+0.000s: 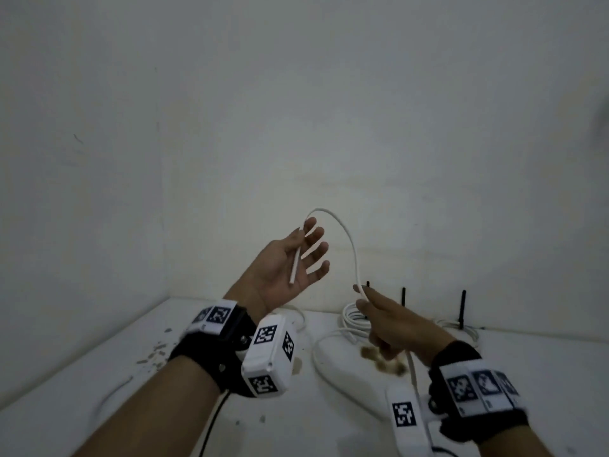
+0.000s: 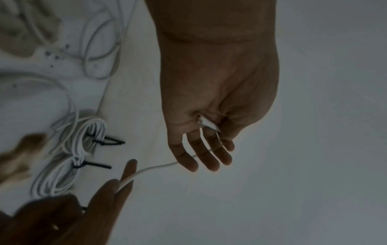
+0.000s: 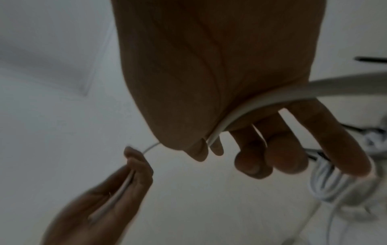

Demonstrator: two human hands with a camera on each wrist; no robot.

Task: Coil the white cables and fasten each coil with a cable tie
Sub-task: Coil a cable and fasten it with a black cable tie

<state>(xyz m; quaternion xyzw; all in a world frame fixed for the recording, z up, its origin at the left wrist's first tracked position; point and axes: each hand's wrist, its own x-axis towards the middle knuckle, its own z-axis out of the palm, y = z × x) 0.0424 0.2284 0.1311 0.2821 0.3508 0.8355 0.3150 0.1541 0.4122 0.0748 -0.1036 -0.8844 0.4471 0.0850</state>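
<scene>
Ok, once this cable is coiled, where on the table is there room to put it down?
Bare table lies near you, between your forearms. Crowded: the back wall, where tied coils sit, and the middle, where loose cable loops. Small debris dots the left.

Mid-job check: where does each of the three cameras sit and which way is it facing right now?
Head: worn on the head, looking forward and down at the wall and table; shows both forearms, left hand, right hand, white cable arching between them.
Left wrist: looks along the left hand toward the tied coils with black cable ties.
Right wrist: looks along the right hand; the left hand shows at lower left.
Shared: all three show both hands and the cable.
</scene>
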